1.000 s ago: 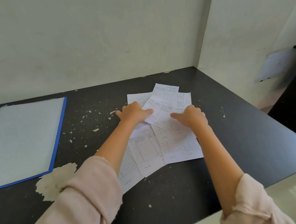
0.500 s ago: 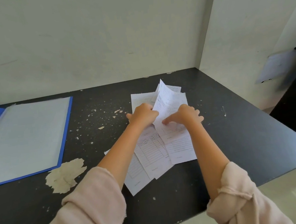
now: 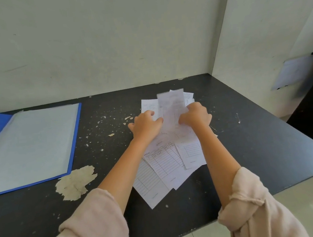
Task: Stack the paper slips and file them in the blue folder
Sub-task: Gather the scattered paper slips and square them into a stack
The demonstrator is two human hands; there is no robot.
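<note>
Nearest the camera, two pale pink sleeves, pushed up on the forearms, w/ both arms reaching fwd over a black desk (image 3: 259, 146) whose top is chipped and flecked w/ pale flakes. Next out, the paper slips (image 3: 164, 167) lie fanned and overlapping at desk centre, near the front edge, long axes running roughly near-to-far and splaying a bit left at the near ends; they're ruled forms w/ table lines, a header reading something like "NOTA NO" plus handwriting too small to read. A big pale chipped patch (image 3: 75, 183) sits left of them, just off the folder's near corner. Further out, the left hand (image 3: 146, 126) rests on the slips, fingers curled and close together, thumb against a raised slip (image 3: 171, 107); the right hand (image 3: 195, 115) is curled the same way on its other side, so the two pinch it between them. That slip stands nearly upright, long axis pointing up and away, motion-blurred, print unreadable. More slips lie flat behind it. Well apart at far left lies the blue folder (image 3: 75, 137), open, a pale sheet (image 3: 32, 145) on its right leaf. Behind all, the plain wall and a side partition.
</note>
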